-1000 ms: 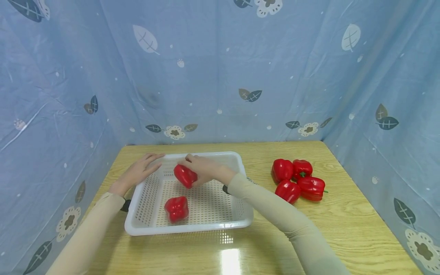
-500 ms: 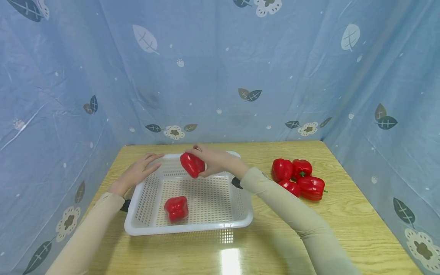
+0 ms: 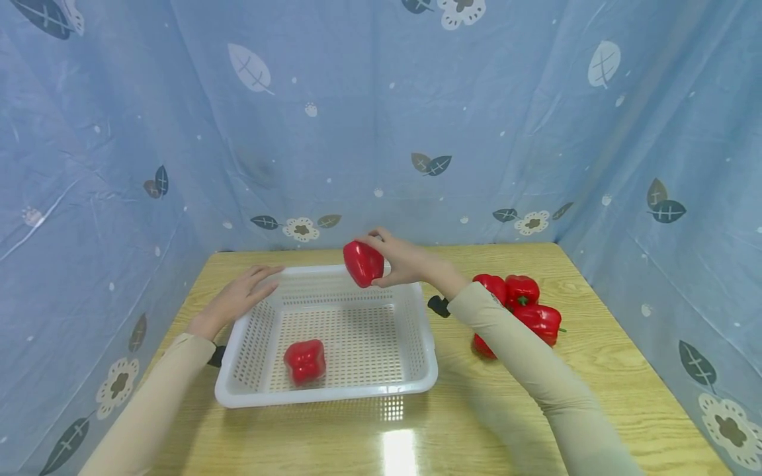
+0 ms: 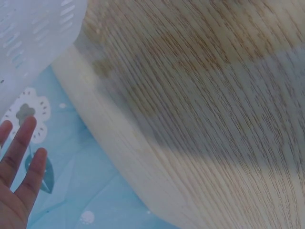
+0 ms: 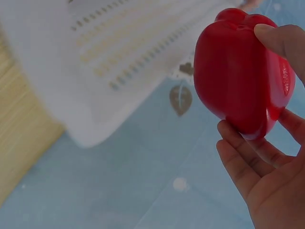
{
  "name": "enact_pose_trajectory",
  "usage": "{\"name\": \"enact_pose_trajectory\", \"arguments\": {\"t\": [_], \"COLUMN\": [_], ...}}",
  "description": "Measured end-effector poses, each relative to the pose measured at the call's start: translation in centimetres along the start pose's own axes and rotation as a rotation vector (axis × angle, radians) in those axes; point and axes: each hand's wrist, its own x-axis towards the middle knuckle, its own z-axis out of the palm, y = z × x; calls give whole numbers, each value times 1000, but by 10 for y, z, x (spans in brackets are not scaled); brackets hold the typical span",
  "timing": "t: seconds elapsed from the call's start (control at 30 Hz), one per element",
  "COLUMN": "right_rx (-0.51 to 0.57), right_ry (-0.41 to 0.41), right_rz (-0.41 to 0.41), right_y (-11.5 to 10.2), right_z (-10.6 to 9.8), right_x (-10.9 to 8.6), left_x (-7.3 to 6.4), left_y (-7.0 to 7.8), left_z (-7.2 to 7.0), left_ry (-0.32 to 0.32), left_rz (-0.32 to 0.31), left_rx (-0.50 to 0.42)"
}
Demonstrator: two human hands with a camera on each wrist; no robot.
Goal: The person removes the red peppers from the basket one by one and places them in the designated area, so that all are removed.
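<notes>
My right hand [image 3: 405, 260] grips a red bell pepper [image 3: 363, 263] above the far right part of a white plastic basket [image 3: 326, 396]. In the right wrist view, the thumb lies on one end of the held pepper [image 5: 233, 71] and fingers curl under the other. Another red bell pepper [image 3: 305, 361] sits on the basket floor, near the front left. My left hand [image 3: 238, 297] is by the basket's left rim, its fingers extended and holding nothing. The left wrist view shows its fingers [image 4: 19, 148] spread beside the basket wall [image 4: 38, 38]; whether they touch the rim I cannot tell.
Several red bell peppers [image 3: 538, 322] lie grouped on the wooden table [image 3: 607, 377] right of the basket, partly hidden by my right sleeve [image 3: 536, 370]. A blue patterned curtain [image 3: 381, 132] surrounds the table at the back and sides.
My right hand has lifted the bell pepper from inside the basket, moving it up and to the right. The left hand and the pepper on the basket floor have stayed in place.
</notes>
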Motion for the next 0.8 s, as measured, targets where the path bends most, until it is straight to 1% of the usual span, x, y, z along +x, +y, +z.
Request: {"name": "enact_pose_trajectory", "arguments": {"t": [0.07, 0.23, 0.5, 0.8], "right_rx": [21, 65, 71, 98], "right_ry": [17, 37, 105, 97], "right_rz": [0, 35, 78, 162], "right_y": [6, 19, 46, 67], "right_z": [-5, -16, -23, -25], "right_x": [-6, -23, -49, -79], "left_x": [0, 1, 1, -1], "left_y": [0, 1, 1, 2], "left_z": [0, 0, -1, -1], "left_ry": [3, 2, 6, 1], "left_rz": [-1, 2, 8, -1], "left_rx": [0, 8, 4, 11]}}
